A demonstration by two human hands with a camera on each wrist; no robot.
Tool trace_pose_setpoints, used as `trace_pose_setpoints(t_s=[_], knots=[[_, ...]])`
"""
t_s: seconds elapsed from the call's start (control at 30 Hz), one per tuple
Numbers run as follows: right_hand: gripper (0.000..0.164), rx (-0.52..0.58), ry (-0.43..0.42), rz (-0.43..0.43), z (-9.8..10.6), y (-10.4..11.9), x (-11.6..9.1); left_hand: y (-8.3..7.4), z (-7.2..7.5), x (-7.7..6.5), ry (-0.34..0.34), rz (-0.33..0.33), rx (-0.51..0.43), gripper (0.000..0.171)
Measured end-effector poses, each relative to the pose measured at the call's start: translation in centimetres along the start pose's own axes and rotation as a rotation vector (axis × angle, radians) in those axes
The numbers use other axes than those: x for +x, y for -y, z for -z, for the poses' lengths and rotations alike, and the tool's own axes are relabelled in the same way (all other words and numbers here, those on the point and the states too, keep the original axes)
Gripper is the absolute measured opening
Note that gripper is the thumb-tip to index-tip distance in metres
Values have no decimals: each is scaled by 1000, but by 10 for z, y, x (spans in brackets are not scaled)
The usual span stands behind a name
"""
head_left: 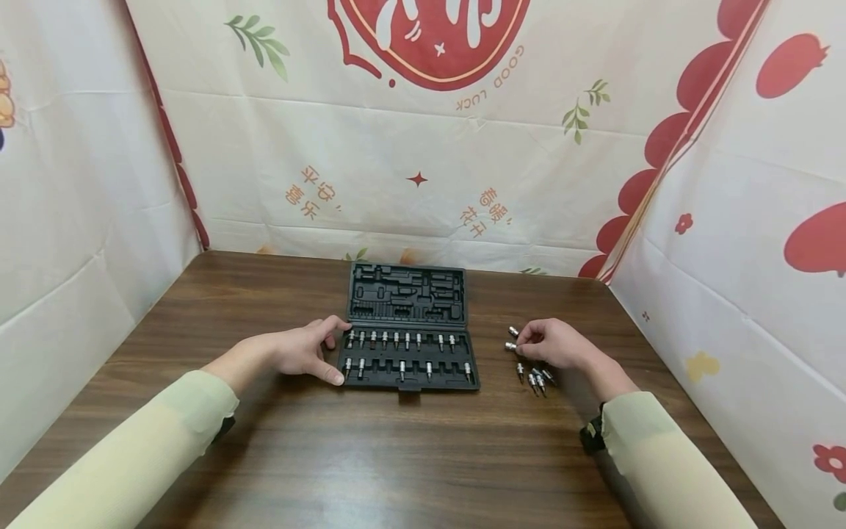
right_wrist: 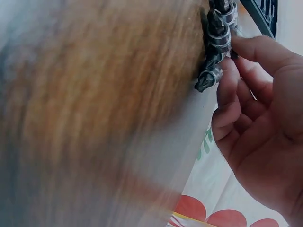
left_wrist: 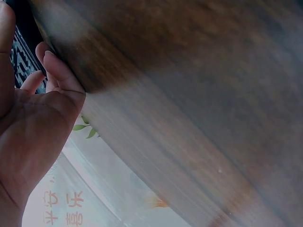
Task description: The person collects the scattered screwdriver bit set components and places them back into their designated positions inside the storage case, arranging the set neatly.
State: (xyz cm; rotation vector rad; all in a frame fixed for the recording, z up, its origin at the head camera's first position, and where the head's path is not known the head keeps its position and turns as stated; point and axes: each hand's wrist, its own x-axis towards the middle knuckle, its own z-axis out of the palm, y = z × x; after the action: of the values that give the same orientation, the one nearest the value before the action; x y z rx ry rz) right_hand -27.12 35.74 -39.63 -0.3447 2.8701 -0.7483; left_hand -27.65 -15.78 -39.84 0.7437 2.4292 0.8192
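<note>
A black socket case (head_left: 407, 388) lies unfolded on the table, its lower half holding two rows of bit sockets (head_left: 402, 370). My left hand (head_left: 300, 351) rests at the case's left side, thumb at the front corner and index fingertip by the hinge. To the right of the case, my right hand (head_left: 554, 343) pinches a small silver bit socket (head_left: 510, 346) between thumb and fingertips. Another socket (head_left: 513, 331) lies just behind it. Several loose bit sockets (head_left: 537, 381) with dark tips lie in front of this hand; in the right wrist view, loose sockets (right_wrist: 219, 38) sit beside the fingers.
The case's moulded lid (head_left: 407, 294) lies back towards the rear cloth (head_left: 396, 198). Printed cloth walls (head_left: 727, 220) enclose the brown wooden table (head_left: 410, 455) at the back and both sides. Some slots in the front row hold no socket.
</note>
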Motion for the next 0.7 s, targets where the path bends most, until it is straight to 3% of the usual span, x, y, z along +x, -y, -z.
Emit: trace_pose_setpoints(t_s=[0.2,0.43,0.7], knots=[[9,72,-36,-2,2,2,-2,0,0,0,-2,-3,-1,103],[32,129,-39,50,3,4,-3,-1,0,0,-3,0,2,103],[37,212,-41,91,4,9,-2,0,0,0,-1,-2,9,103]])
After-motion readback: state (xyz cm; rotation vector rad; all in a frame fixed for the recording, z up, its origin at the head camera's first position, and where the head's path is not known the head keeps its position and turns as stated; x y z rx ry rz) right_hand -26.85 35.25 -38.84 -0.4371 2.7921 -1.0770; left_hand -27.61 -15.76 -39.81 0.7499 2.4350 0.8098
